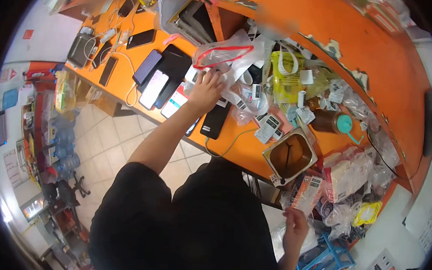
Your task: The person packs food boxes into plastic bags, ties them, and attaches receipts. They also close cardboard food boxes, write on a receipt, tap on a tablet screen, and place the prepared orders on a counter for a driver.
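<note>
My left hand (208, 89) reaches across the orange table, fingers curled down at the lower edge of a clear plastic bag with a red stripe (226, 55). What lies beneath those fingers is hidden. Close to the wrist are a phone with a lit screen (174, 102) and a black phone (216, 119). Low on the right, my right hand (295, 224) has its thumb and fingertips closed at the lower edge of a clear packet with a white label and orange-pink contents (306, 192).
Several phones lie leftward, including a white-screened one (154, 89). A metal tin (290, 155), a brown bottle with a teal lid (331, 122), yellow bag (285, 77) and bagged goods (347, 175) crowd the right. A blue rack (327, 260) stands low right.
</note>
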Demonstrator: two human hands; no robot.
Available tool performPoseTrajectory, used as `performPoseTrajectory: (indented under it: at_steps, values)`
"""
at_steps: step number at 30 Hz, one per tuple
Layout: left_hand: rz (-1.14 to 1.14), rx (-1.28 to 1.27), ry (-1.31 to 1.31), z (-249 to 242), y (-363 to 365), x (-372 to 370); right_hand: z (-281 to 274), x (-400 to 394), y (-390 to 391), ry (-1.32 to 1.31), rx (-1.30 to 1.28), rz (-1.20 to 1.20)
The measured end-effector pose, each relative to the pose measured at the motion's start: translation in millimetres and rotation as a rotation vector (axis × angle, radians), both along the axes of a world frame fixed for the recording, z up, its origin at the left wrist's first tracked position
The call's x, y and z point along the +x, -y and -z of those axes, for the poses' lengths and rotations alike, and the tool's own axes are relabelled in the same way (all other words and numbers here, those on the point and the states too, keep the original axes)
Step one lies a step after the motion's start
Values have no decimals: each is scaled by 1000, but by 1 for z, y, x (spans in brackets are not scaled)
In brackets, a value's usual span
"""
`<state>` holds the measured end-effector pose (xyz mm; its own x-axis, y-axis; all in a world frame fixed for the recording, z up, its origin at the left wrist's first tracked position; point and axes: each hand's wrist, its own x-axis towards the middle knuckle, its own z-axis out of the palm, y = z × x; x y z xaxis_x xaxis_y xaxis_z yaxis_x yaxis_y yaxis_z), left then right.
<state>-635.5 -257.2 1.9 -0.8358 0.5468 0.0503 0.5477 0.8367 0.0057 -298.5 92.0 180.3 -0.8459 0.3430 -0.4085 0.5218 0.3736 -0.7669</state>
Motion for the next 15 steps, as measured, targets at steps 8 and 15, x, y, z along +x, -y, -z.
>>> performPoseTrajectory:
  at_steps: [8, 15]
  values:
    - [-49, 287, -38, -177, 3, 20, -11, -7, 81, -324, 149, -137]
    - [-276, 494, -788, -346, 154, 122, 10, 25, 156, -351, -106, -365]
